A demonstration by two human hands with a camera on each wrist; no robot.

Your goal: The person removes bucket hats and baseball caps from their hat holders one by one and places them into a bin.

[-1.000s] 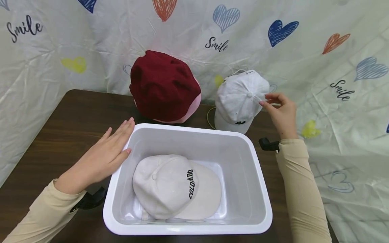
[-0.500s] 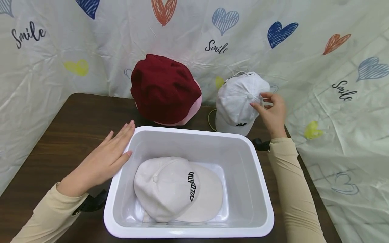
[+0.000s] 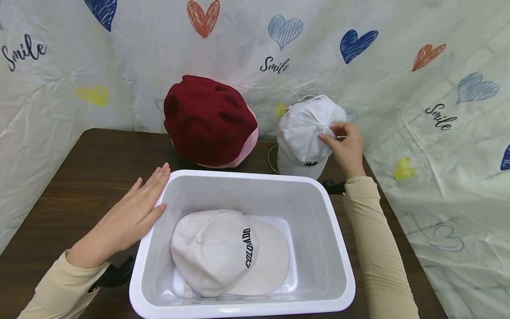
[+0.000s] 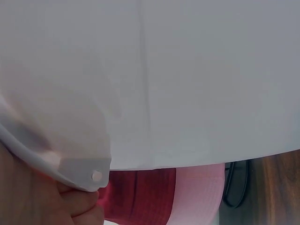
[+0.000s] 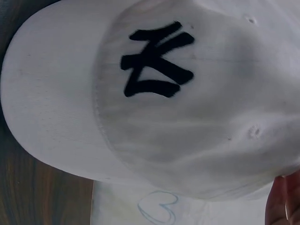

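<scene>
My left hand (image 3: 131,212) lies with straight fingers along the left rim of a white plastic basin (image 3: 338,248). In the left wrist view the basin's side wall (image 4: 197,84) fills most of the picture. Inside the basin, a cream baseball cap (image 3: 223,252) with black lettering lies with its brim to the right. Behind the basin's right corner stands a white baseball cap (image 3: 307,128), black emblem forward. Thumb and fingers of my right hand (image 3: 346,148) pinch the right side of its crown. That emblem (image 5: 159,61) shows large in the right wrist view; only fingertips (image 5: 276,201) appear there.
A dark red hat (image 3: 209,119) with a pink brim or second hat beneath it sits behind the basin. Dark wooden table (image 3: 99,164) surrounds the basin. A pale curtain (image 3: 418,97) printed with hearts hangs behind. A thin cord loop (image 3: 272,158) lies beside the white cap.
My right hand has moved left from the white cap's edge onto its crown, and its fingers have come together there. The left hand keeps its place on the rim. The head view shifts slightly.
</scene>
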